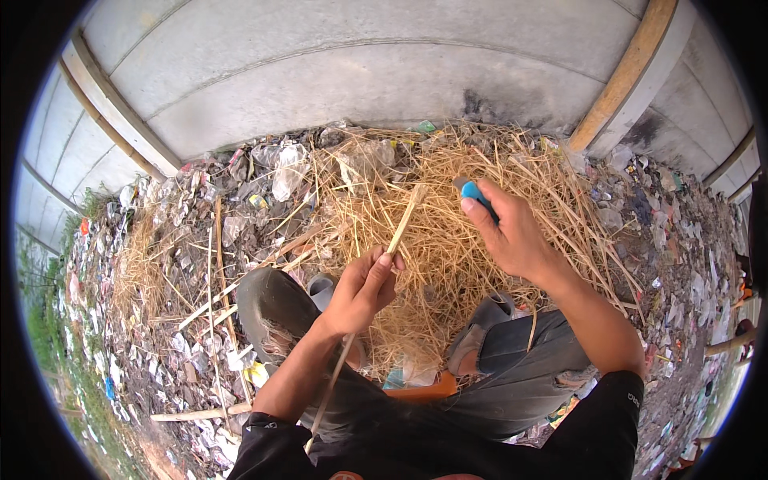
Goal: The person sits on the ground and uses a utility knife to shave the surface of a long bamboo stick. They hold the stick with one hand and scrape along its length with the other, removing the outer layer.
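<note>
My left hand (364, 290) is closed around a thin, pale bamboo strip (406, 216). The strip's upper end points up and away from me, while its lower length runs beneath my forearm toward my lap. To the right, my right hand (512, 236) grips a knife (478, 197) by its blue and black handle. Only a short, dark piece of the blade shows, at the handle's upper left, apart from the strip's tip. Under both hands lies a heap of straw-coloured shavings (448, 268), spread between and beyond my feet.
A grey concrete panel wall (360, 80) with wooden posts (624, 76) stands behind the heap. Scattered plastic litter (290, 172) covers the dark ground. Long, thin sticks (214, 296) lie beside my left knee. An orange edge (424, 390) shows between my legs.
</note>
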The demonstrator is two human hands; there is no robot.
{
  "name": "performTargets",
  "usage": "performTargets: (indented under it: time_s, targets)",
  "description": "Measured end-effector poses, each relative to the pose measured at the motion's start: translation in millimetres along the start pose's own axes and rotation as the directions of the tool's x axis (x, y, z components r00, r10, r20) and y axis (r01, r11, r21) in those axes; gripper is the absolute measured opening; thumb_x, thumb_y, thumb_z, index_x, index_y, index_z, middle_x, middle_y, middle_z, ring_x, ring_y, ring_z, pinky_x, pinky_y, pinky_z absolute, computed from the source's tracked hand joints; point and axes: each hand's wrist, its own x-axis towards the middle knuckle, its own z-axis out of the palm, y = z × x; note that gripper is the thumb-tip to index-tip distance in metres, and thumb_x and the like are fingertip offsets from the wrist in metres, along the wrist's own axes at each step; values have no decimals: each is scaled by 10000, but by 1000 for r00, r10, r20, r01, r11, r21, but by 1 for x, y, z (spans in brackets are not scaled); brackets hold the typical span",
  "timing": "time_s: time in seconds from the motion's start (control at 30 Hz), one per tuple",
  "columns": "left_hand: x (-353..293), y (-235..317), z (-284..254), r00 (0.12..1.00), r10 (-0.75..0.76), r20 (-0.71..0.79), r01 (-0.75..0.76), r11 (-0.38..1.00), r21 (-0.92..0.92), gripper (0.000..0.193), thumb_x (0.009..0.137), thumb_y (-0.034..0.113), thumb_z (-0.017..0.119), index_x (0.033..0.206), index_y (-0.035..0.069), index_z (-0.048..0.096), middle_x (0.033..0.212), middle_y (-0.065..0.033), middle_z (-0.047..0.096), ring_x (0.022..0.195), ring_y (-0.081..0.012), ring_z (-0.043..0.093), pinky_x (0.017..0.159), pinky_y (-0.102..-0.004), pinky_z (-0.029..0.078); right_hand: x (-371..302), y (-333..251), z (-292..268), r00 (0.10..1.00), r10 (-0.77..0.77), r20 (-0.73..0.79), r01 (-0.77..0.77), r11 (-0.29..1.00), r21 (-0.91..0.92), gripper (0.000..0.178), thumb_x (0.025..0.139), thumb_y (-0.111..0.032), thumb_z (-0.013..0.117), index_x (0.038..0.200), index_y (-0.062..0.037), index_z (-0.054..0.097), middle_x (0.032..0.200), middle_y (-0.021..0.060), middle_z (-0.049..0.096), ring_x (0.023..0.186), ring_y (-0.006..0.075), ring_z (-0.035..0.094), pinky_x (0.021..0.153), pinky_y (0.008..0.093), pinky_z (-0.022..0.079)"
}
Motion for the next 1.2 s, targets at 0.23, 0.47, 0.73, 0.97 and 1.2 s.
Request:
performTargets:
  time_s: [0.23, 0.47, 0.73, 0.97, 1.2]
  targets:
    - [12, -7, 5, 999, 34, -20, -33, 999, 27, 255, 1118, 259, 381, 1011, 64, 506, 636, 66, 389, 488, -36, 319, 447, -228, 257, -12, -36, 45, 967, -72, 244, 78, 997, -16, 406, 1050, -418, 517, 953, -25, 553, 543, 169, 548, 479, 377, 577, 472, 466, 422]
    - [11, -9, 11, 996, 19, -92, 2, 975, 221, 267, 1113, 275, 406, 1046, 47, 527, 653, 66, 400, 525, -40, 347, 481, -227, 288, -6, -10, 51, 974, -109, 200, 147, 972, -186, 443, 1045, -458, 489, 941, -39, 587, 534, 166, 578, 487, 364, 610, 471, 466, 450]
    - [13, -9, 9, 996, -83, -43, 89, 982, 166, 298, 1115, 298, 391, 1026, 53, 536, 632, 63, 389, 530, -49, 347, 491, -242, 293, 5, 13, 35, 990, -117, 74, 135, 937, -322, 439, 1030, -497, 499, 972, -77, 612, 502, 104, 569, 429, 293, 588, 413, 427, 433]
    - [8, -11, 0, 979, -196, 55, 200, 977, -74, 298, 1112, 331, 394, 1002, 85, 522, 599, 74, 321, 479, -61, 281, 462, -249, 240, 3, 15, 44, 978, -209, 11, 197, 899, -392, 492, 1016, -537, 517, 806, -97, 585, 503, 78, 563, 407, 255, 559, 416, 388, 418]
    - [8, -6, 0, 953, -301, 38, 302, 926, -227, 319, 1098, 350, 410, 935, 92, 507, 563, 72, 291, 434, -67, 244, 416, -256, 214, 10, 16, 45, 967, -244, 76, 250, 841, -479, 407, 1016, -463, 543, 869, -95, 633, 492, 72, 564, 394, 229, 559, 396, 380, 417]
